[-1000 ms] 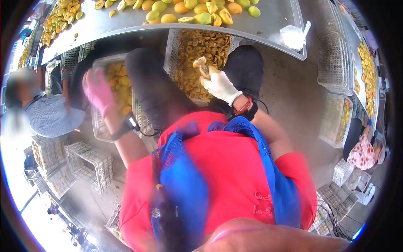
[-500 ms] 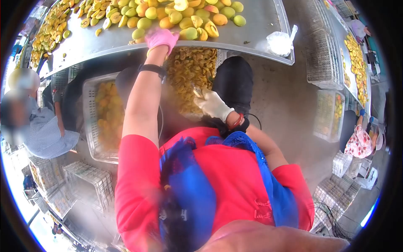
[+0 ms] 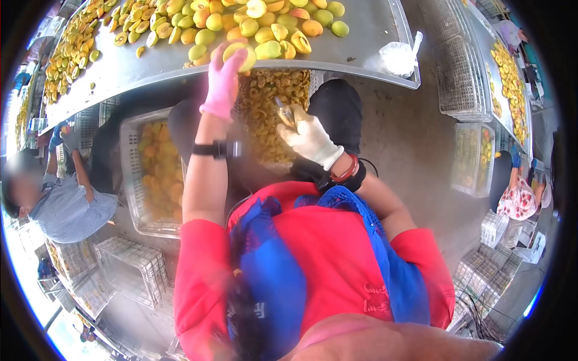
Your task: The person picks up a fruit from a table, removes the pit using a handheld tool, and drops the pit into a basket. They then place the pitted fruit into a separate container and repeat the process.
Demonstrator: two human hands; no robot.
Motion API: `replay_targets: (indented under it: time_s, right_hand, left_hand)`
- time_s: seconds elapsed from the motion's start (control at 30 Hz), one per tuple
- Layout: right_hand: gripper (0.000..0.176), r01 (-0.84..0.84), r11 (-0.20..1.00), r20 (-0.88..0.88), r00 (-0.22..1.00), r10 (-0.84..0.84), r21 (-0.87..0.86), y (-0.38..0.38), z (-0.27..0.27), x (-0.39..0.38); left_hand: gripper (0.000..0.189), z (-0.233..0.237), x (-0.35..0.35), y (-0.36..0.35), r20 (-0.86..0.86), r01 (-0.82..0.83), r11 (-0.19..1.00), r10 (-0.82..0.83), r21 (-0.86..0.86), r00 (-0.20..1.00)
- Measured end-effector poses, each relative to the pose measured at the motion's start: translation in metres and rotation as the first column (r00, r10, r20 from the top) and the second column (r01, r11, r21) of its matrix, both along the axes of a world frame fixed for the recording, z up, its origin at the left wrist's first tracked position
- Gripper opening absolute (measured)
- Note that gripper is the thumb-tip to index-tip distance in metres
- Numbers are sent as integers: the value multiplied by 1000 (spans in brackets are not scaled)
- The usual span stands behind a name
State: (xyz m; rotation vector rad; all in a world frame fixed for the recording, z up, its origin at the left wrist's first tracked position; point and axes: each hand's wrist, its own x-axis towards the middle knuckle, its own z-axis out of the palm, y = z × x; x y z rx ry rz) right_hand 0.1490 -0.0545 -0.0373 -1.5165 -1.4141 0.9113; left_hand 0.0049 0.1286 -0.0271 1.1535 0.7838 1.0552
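Note:
My left hand (image 3: 221,84), in a pink glove, is closed around a yellow-green peach (image 3: 241,56) just above the near edge of the metal table (image 3: 355,57). On the table beyond lie many whole and cut peaches (image 3: 265,30). Gripped in my right hand (image 3: 308,137), which wears a white glove, is a short knife-like tool (image 3: 286,113) with a brownish-gold handle and a metal tip. Its exact kind is hard to make out. That hand is held above a crate of yellow-brown fruit pieces (image 3: 265,135) between my knees.
A white crate of peaches (image 3: 133,180) stands at my left. A tied plastic bag (image 3: 397,59) sits at the table's right corner. Stacked crates (image 3: 460,81) and another fruit table (image 3: 512,84) are on the right. A co-worker (image 3: 72,204) sits at the far left.
My left hand has come back from the fruit pile toward me and now shows a peach in its fingers. My right hand has turned, and its tool shows more clearly.

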Motion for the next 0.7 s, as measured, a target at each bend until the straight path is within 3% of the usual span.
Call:
replay_targets:
  time_s: [0.03, 0.1, 0.3, 0.4, 0.5, 0.6, 0.7]
  right_hand:
    - [31, -2, 995, 37, 999, -2, 98, 3, 9, -1]
    - [34, -24, 967, 100, 995, -2, 253, 8, 21, -4]
    - [31, -60, 943, 193, 981, -5, 329, 11, 52, -16]
    - [31, -68, 937, 200, 980, -2, 342, 8, 51, -20]
    - [30, -54, 944, 177, 984, -4, 324, 2, 53, -25]
    - [31, -39, 939, 147, 989, -12, 343, -2, 56, -29]
    - [33, -35, 932, 129, 992, -13, 362, -1, 64, -28]
  left_hand:
    - [42, 8, -8, -12, 91, 91, 995, -87, -40, 992]
    - [37, 30, -15, -41, 21, 71, 996, -69, -57, 997]
    - [38, 61, -13, -94, 27, 19, 1000, -20, 15, 999]
    - [40, 52, -12, -95, -69, -45, 952, 69, 303, 995]
    - [44, 57, -8, -105, -89, -132, 916, 178, 378, 980]
    - [47, 62, -2, -113, 251, -32, 999, 34, -12, 967]
    - [49, 75, 7, -122, 231, -147, 988, 152, -38, 961]
